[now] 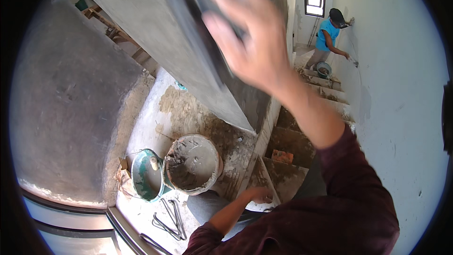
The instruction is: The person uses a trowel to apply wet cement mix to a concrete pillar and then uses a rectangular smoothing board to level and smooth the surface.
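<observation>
A plastering trowel, dark and flat, lies pressed against the grey slanted concrete underside of the stair flight, high in the view. The right hand is on the trowel, fingers spread and curled over its back and handle, gripping it, with the maroon sleeve running down from the bare wrist towards the lower right.

Well below the trowel, the left hand rests on the pale edge of a stair step; its fingers look loosely bent over that edge, and whether it holds anything cannot be told.

Below the trowel and to the left of the left hand stands a mortar-smeared bucket, half full of grey plaster. Touching this bucket on its left is a smaller green bucket with a pale handle lying inside. Just below the mortar-smeared bucket some bent metal rods lie on the dusty floor.

Right of the trowel, rough concrete stairs climb away, with a red brick on one step. Far up the stairs, well apart from the trowel, another person in a blue shirt works on the white wall, a small bucket at their feet.
</observation>
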A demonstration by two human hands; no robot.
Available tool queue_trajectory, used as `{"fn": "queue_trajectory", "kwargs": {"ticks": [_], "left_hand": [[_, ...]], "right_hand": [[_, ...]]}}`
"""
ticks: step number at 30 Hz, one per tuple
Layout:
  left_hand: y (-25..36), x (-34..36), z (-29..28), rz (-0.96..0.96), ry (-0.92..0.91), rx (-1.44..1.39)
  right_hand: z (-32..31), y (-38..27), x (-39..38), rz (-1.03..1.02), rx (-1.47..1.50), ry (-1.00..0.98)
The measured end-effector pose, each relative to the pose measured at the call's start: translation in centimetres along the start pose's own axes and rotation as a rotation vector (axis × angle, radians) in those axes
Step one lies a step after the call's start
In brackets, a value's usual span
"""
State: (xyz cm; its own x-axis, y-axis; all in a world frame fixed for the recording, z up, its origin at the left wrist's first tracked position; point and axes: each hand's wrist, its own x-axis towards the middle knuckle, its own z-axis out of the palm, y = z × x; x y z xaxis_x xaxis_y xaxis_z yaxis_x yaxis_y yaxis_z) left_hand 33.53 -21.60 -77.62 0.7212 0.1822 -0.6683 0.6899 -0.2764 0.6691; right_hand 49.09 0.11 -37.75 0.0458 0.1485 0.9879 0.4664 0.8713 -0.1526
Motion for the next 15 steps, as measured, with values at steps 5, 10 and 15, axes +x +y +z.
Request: {"fn": "queue_trajectory", "kwargs": {"ticks": [5,10,15], "left_hand": [[0.7,1.2,1.0,0.001,-0.076,0.068],[2.3,0.4,1.2,-0.03,-0.075,0.051],[-0.3,0.6,2.2,0.004,0.074,0.045]], "right_hand": [[-1.9,0.9,-19.0,0.203,0.122,-0.117],[-0.1,1.6,-7.8,0.038,0.119,0.017],[-0.6,-0.9,4.6,-0.092,0.137,0.09]]}}
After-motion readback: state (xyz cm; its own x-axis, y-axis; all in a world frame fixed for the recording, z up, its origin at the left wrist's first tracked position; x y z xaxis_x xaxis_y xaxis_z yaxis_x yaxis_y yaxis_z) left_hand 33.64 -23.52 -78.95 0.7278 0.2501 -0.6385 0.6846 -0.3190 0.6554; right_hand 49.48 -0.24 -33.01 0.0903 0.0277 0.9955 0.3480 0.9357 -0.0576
